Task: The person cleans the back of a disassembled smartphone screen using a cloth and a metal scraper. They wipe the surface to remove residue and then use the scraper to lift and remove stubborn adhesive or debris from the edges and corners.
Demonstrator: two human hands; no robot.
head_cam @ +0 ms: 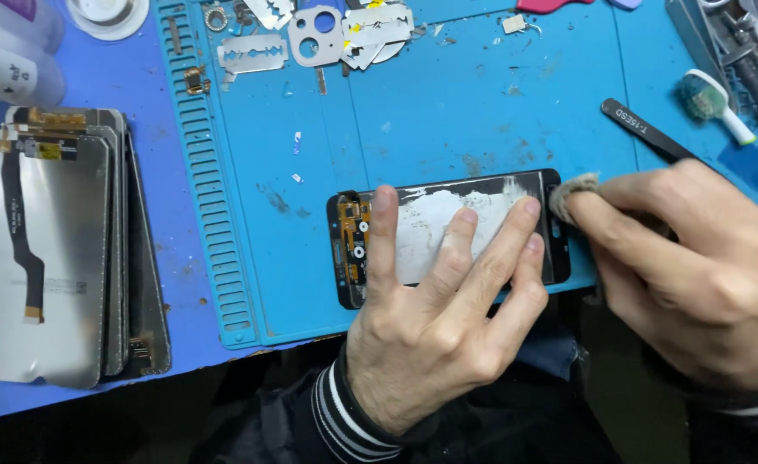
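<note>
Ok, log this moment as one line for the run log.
left hand flat on opened phone | right hand presses cloth wad at its end | blue mat

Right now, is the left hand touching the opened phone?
Touching. The head view shows the left hand with its fingers spread flat on the phone, pressing it onto the blue mat, with no gap visible under the fingertips.
</note>
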